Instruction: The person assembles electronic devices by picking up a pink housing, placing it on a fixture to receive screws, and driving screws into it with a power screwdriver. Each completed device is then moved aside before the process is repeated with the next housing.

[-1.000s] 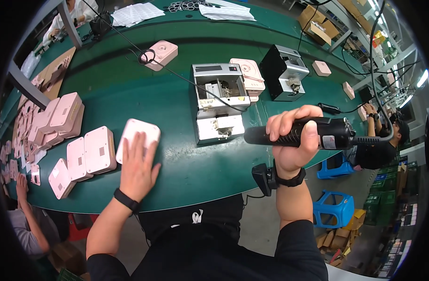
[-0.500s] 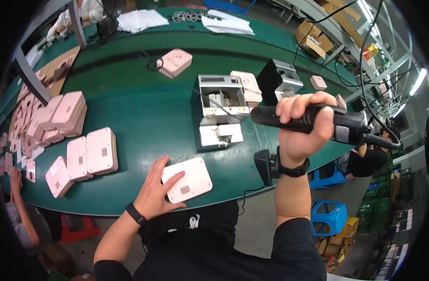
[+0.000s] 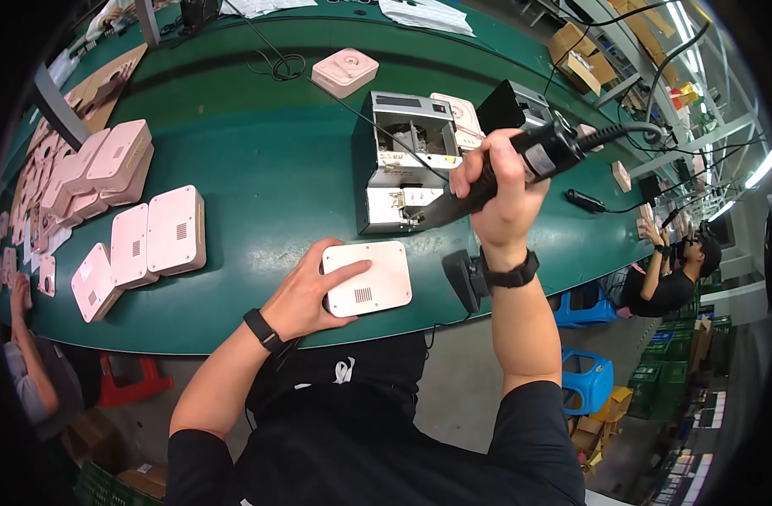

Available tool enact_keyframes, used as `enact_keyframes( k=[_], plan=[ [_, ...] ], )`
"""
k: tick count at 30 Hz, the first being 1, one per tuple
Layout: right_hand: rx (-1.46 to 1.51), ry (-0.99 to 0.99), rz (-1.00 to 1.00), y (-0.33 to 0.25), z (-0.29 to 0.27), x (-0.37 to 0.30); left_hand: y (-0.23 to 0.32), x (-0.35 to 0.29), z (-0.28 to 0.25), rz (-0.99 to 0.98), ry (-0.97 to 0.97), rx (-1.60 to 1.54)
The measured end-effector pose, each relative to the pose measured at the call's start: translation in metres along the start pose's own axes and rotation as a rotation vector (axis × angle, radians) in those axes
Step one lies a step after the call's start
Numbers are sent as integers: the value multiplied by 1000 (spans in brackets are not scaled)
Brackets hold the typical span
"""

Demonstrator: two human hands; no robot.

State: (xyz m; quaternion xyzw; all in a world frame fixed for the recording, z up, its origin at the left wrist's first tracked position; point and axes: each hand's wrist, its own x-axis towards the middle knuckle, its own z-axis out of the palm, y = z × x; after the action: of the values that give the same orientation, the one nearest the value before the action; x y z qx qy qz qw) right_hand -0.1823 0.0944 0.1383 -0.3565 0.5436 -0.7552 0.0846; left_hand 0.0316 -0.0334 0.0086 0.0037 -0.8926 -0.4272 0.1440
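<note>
Head view: our left hand [image 3: 308,288] clasps the box [image 3: 377,282]; our right hand [image 3: 511,198] grips the driver [image 3: 548,153], seemingly loading at the one-o'clock feeder [image 3: 400,177]; next needs steady aim.

bright tube light [image 3: 762,170] at right, glare on tabletop [image 3: 263,169], bent edges

Nothing can be read: the pale label [image 3: 538,158] on the black electric screwdriver [image 3: 558,145], right of the nearer silver screw feeder [image 3: 403,169], is too small to make out
</note>
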Motion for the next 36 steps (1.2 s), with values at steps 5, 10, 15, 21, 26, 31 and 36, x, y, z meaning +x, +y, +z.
enact_keyframes(
  k=[5, 10, 15, 21, 26, 31, 36],
  plan=[
    [76, -45, 49, -6, -3, -28, -1, 0, 0, 6, 4, 12],
    [42, -71, 55, 6, -4, -38, -1, 1, 1, 1, 1, 6],
    [75, -49, 74, 23, -7, -45, 0, 2, 0, -6, 15, 5],
    [108, -65, 71, 25, -9, -47, 2, 4, 0, -41, 8, 6],
    [30, -112, 106, 18, -5, -42, -1, 5, 5, -21, -12, 11],
    [90, -7, -17, -2, -1, -20, 1, 17, 15, 17, -11, -13],
    [-1, 37, -18, 2, -3, -3, 4, 28, 25, 19, -46, -7]
  ],
)
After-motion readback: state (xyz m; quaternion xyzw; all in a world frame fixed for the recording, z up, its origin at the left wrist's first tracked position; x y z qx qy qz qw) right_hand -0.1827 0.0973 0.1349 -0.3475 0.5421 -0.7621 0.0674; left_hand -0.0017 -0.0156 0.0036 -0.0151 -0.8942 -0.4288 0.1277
